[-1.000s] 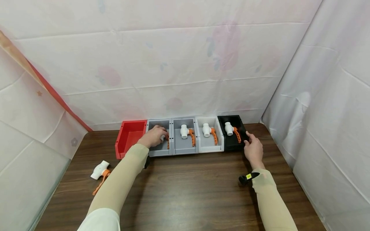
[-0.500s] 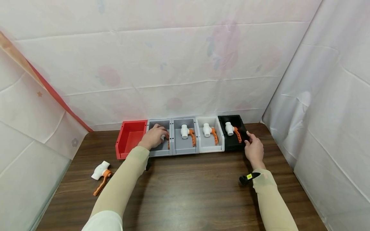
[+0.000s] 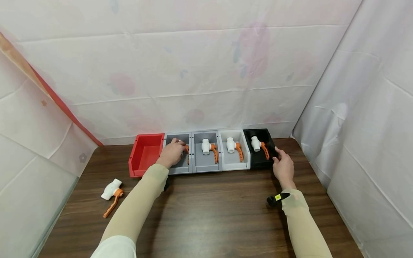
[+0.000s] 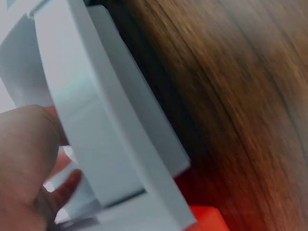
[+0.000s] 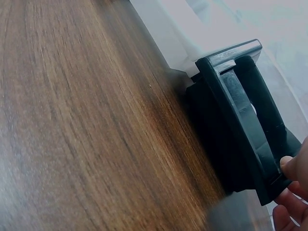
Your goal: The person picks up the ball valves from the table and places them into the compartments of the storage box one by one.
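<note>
In the head view my left hand point(image 3: 172, 153) reaches into the left grey bin point(image 3: 180, 170), its fingers curled on a ball valve whose orange lever handle point(image 3: 188, 157) shows beside them. Most of that valve's white body is hidden by the hand. The left wrist view shows the fingers point(image 4: 67, 187) inside the grey bin. My right hand point(image 3: 284, 167) grips the right side of the black bin point(image 3: 262, 163); the right wrist view shows its thumb point(image 5: 288, 166) inside the rim, fingers outside. A white ball valve point(image 3: 256, 143) with an orange handle lies in the black bin.
A red bin point(image 3: 146, 154) ends the row on the left. The other grey bin point(image 3: 206, 167) and a white bin point(image 3: 233, 166) each hold one similar valve. Another ball valve point(image 3: 112, 190) lies on the wooden table point(image 3: 213, 215), left of my left forearm. Cloth walls surround the table.
My left hand has shifted slightly within the grey bin, and the orange handle beside it sits a little higher in the head view. The right hand stays on the black bin.
</note>
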`<state>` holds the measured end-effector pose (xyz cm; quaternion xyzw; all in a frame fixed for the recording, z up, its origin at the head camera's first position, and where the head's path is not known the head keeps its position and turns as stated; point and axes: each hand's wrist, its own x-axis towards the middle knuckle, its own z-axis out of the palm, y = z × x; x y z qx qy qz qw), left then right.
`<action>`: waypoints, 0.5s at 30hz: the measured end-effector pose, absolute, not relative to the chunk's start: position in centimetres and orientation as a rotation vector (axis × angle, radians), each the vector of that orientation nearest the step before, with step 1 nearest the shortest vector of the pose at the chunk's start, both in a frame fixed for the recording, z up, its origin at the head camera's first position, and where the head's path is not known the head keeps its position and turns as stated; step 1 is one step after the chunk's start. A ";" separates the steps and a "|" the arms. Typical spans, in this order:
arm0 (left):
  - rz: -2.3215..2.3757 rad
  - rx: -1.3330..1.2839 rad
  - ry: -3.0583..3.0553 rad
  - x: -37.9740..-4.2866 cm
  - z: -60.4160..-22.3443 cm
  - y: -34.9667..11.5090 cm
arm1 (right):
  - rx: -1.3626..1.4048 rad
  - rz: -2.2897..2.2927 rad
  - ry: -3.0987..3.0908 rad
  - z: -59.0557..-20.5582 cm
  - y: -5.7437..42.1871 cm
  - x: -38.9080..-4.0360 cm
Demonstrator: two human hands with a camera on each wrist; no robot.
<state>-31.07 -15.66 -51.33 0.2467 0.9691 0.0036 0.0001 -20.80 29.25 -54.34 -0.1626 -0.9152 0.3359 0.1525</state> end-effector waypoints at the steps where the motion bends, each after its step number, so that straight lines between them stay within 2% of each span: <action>1: 0.020 0.755 3.033 -30.8 -51.3 -15.5 | -0.464 0.963 -2.626 -54.4 29.2 -20.8; 9: 0.132 0.652 2.942 -29.8 -51.1 -14.9 | -0.470 0.965 -2.626 -54.4 29.2 -20.7; 15: 0.097 0.715 2.950 -30.1 -51.2 -14.8 | -0.468 0.962 -2.624 -54.1 29.1 -20.9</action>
